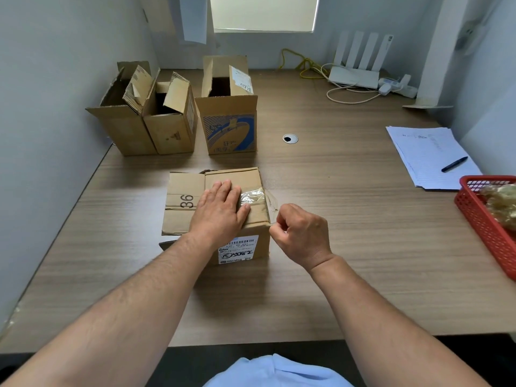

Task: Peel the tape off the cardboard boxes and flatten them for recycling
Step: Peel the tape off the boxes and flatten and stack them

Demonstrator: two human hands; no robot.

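Right hand (303,233): fingers (280,234) curled tight, with thumb and forefinger pinching the loose end of a strip of clear tape (255,196) just off the near right corner of the closed box (184,202).

Left hand (220,210): fingers (224,188) straight and close together, palm down, pressing flat on the box top.

The tape is wrinkled and partly lifted. It runs from beside the left fingertips across the right part of the top, over the right edge, to the right hand's pinch.

The closed box stands on the wooden table (349,219), near the front and middle. Its flaps are down, "36" is printed on the top, and a white label (237,248) is on its near face.

Behind it, at the far left, two plain open boxes (125,129) (170,129) stand touching. A blue-printed open box (229,129) stands just to their right. A round cable hole (290,139) lies near that box.

On the right, a black pen (454,164) rests on loose sheets of paper (424,152). At the table's right edge, a red basket (485,219) holds a pale crumpled wad (502,202). A white router (354,76) with cables sits in the far right corner.
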